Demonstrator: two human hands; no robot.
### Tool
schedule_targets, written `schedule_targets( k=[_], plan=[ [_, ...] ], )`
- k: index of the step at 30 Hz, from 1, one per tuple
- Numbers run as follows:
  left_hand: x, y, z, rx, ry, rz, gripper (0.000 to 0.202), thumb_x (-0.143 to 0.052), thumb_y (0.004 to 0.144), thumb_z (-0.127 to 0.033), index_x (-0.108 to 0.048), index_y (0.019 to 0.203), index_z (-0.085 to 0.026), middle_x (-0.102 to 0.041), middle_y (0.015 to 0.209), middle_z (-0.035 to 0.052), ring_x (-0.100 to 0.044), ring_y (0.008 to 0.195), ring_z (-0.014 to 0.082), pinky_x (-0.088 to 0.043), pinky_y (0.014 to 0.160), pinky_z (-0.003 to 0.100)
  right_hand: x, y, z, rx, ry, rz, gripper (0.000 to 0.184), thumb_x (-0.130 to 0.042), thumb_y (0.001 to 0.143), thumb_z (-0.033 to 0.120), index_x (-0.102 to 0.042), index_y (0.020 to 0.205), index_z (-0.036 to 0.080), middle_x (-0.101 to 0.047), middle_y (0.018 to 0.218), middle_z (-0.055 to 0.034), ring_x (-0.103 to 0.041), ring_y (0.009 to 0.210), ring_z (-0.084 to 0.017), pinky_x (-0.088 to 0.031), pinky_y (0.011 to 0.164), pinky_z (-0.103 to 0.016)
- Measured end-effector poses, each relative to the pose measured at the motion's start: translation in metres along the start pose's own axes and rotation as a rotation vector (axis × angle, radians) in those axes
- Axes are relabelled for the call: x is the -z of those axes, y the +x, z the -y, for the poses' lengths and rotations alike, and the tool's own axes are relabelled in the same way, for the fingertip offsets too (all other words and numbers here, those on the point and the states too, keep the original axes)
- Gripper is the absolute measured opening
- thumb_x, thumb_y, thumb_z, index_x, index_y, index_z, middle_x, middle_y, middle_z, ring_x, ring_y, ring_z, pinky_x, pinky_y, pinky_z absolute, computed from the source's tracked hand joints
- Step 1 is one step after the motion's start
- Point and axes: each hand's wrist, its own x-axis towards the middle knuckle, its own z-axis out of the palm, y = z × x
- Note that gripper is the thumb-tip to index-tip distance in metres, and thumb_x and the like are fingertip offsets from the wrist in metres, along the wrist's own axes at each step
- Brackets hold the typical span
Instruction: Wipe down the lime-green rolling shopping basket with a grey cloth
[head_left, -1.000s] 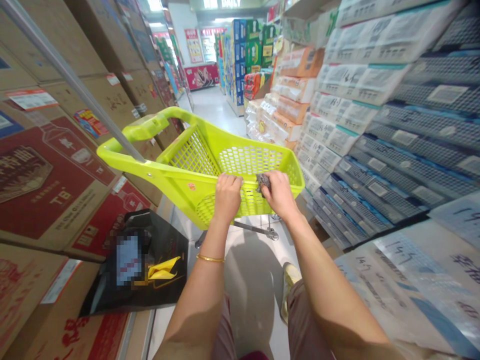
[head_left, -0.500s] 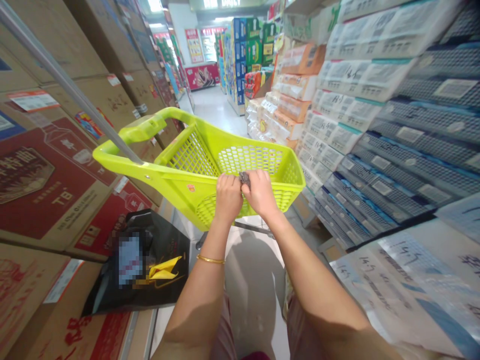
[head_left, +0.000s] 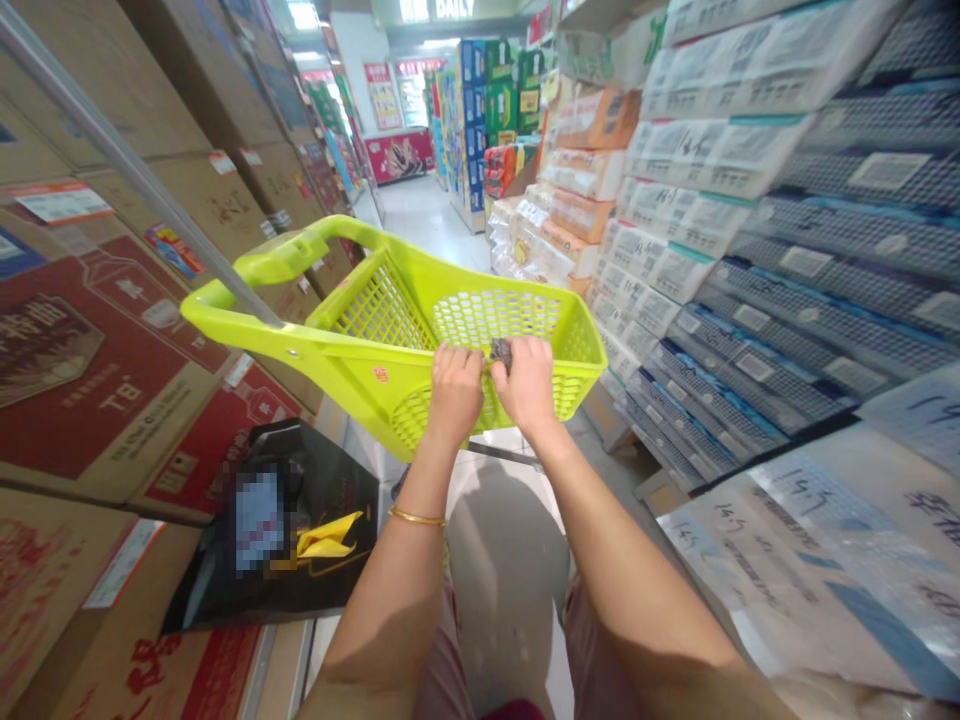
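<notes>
A lime-green shopping cart (head_left: 352, 365) stands sideways in front of me, its handle end to the left. My left hand (head_left: 456, 390) is closed over the near rim of its basket. Just to the right, my right hand (head_left: 527, 385) is closed on a crumpled dark grey rag (head_left: 501, 352), pressing it against the same rim. Part of the rag is hidden under the fingers. Through the grid walls of the basket, no goods show inside.
Cartons (head_left: 90, 330) are stacked along the left. A black bag (head_left: 300, 530) with a yellow piece rests by them. Packs of tissue (head_left: 697, 160) and dark blue packs (head_left: 795, 310) fill the right side. A metal pole (head_left: 142, 170) slants in at upper left. An aisle (head_left: 427, 210) leads away behind the cart.
My right hand has slid a little to the right along the rim with the rag, widening the gap between my hands. My left hand stays on the rim. The view has shifted slightly.
</notes>
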Motion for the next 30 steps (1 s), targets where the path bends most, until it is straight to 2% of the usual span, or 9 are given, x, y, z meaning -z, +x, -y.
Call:
schedule_targets(
  k=[5,13,19,23,30],
  plan=[
    [0.002,-0.001,0.003,0.003,-0.026,0.012,0.026,-0.034,0.093,-0.017,-0.059,0.088,-0.016,-0.06,0.088,0.0076,-0.053,0.094,0.022,-0.033,0.105,0.042,-0.012,-0.001,0.015,0.051,0.064,0.006,0.028,-0.043,0.081,0.019,-0.057,0.105,0.015,-0.057,0.099,-0.0108,-0.045,0.094,-0.024,-0.036,0.086,-0.037],
    [0.004,-0.006,0.008,-0.026,-0.01,0.06,0.027,-0.032,0.093,-0.018,-0.059,0.099,-0.018,-0.06,0.095,0.007,-0.051,0.099,0.0221,-0.03,0.107,0.041,-0.001,-0.001,0.005,0.085,0.022,0.031,0.026,-0.046,0.08,0.02,-0.058,0.102,0.015,-0.057,0.098,-0.0119,-0.044,0.095,-0.026,-0.036,0.087,-0.04],
    [0.006,-0.007,0.007,-0.037,-0.021,0.057,0.029,-0.032,0.094,-0.019,-0.058,0.106,-0.018,-0.06,0.098,0.0074,-0.05,0.101,0.022,-0.029,0.108,0.04,0.008,-0.002,-0.013,-0.029,-0.047,-0.059,0.022,-0.048,0.077,0.019,-0.058,0.096,0.015,-0.056,0.093,-0.0121,-0.044,0.093,-0.027,-0.035,0.087,-0.043],
    [0.005,-0.007,0.004,-0.011,-0.009,0.054,0.028,-0.033,0.093,-0.018,-0.059,0.104,-0.019,-0.061,0.096,0.0063,-0.051,0.1,0.0217,-0.03,0.108,0.041,0.002,-0.005,-0.009,-0.1,-0.036,-0.132,0.023,-0.047,0.076,0.019,-0.058,0.096,0.014,-0.056,0.093,-0.0122,-0.044,0.093,-0.027,-0.035,0.087,-0.044],
    [0.005,-0.004,0.002,0.024,-0.011,0.046,0.026,-0.035,0.093,-0.019,-0.06,0.09,-0.016,-0.061,0.09,0.0071,-0.053,0.096,0.0216,-0.032,0.107,0.04,-0.015,-0.009,0.015,0.071,0.086,-0.08,0.025,-0.042,0.08,0.016,-0.057,0.1,0.014,-0.058,0.099,-0.0115,-0.045,0.096,-0.025,-0.036,0.089,-0.04]
  ],
)
